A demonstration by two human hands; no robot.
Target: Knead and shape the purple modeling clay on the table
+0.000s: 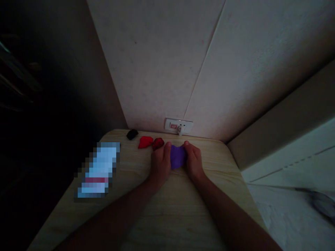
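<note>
Between my two hands is a soft purple piece [178,157], spread flat and gripped at both side edges; whether it is cloth or modelling clay I cannot tell. My left hand [160,163] is closed on its left edge, thumb on top. On the right edge my right hand [194,161] pinches it the same way, fingers curled under. Just beyond my left hand lies a dark red crumpled lump [158,143], partly covered by the hand. A bright red crumpled piece [145,142] lies beside it, and a small black lump [132,134] sits farther left.
The light wooden table [167,216] meets the wall at its far edge. A phone-like lit screen [98,170], blurred out, lies at the left. A wall socket [178,126] with a white plug sits low behind the table. A pale cabinet-like piece [288,139] stands at the right.
</note>
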